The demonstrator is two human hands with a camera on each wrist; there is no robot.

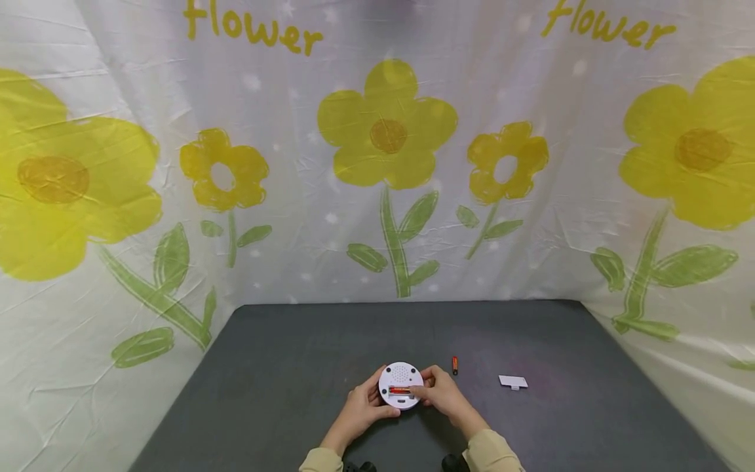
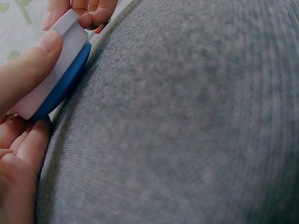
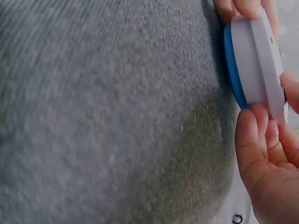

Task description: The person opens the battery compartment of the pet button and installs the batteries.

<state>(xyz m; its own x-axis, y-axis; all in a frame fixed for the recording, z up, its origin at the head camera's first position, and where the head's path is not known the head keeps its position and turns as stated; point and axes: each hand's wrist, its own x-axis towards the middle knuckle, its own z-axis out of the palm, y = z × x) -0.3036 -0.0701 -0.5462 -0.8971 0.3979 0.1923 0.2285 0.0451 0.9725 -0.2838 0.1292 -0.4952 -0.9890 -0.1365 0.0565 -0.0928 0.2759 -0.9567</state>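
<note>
A round white battery-powered device [image 1: 402, 375] is held back side up, showing speaker holes, small dark feet and a battery compartment. One red-and-black battery [image 1: 399, 390] lies in that compartment. My left hand [image 1: 362, 408] grips the device's left rim, its thumb at the near edge. On the right side, my right hand [image 1: 446, 397] holds the rim with its fingers below, while the thumb presses at the battery's right end. Both wrist views show the white casing [image 2: 65, 44] with a blue underside [image 3: 233, 70]. The wrist views do not show the compartment clearly.
A second red battery [image 1: 455, 365] lies on the dark table [image 1: 283, 367], beyond the right hand. Farther right is a white battery cover [image 1: 513, 381] with a small tab. A flower-printed curtain [image 1: 295, 216] surrounds the table at the back and sides.
</note>
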